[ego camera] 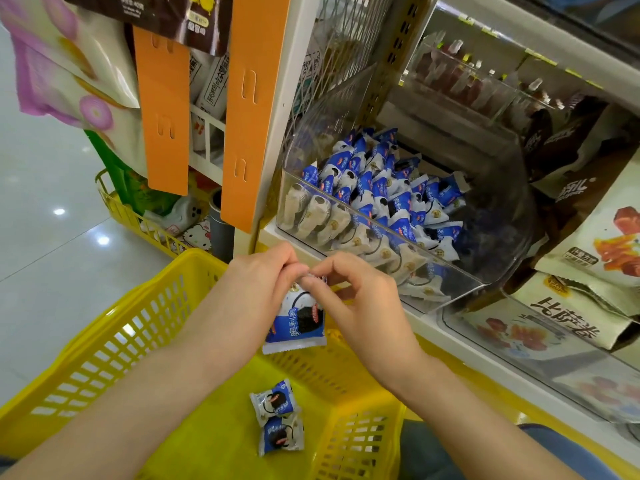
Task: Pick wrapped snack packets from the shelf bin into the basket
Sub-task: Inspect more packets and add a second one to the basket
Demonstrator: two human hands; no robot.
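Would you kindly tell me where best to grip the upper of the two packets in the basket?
Probably the crimped seam at the far end of the upper packet, pinched from above: it lies flat on the basket floor, open overhead, while its near end abuts the second packet.

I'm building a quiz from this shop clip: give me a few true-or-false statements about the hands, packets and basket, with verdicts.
1. The left hand and right hand both pinch the held packet by its top edge. True.
2. The yellow basket is empty. False: two packets lie on its floor.
3. The clear bin holds many blue-and-white packets. True.
4. The held packet rests inside the bin. False: it hangs above the basket.
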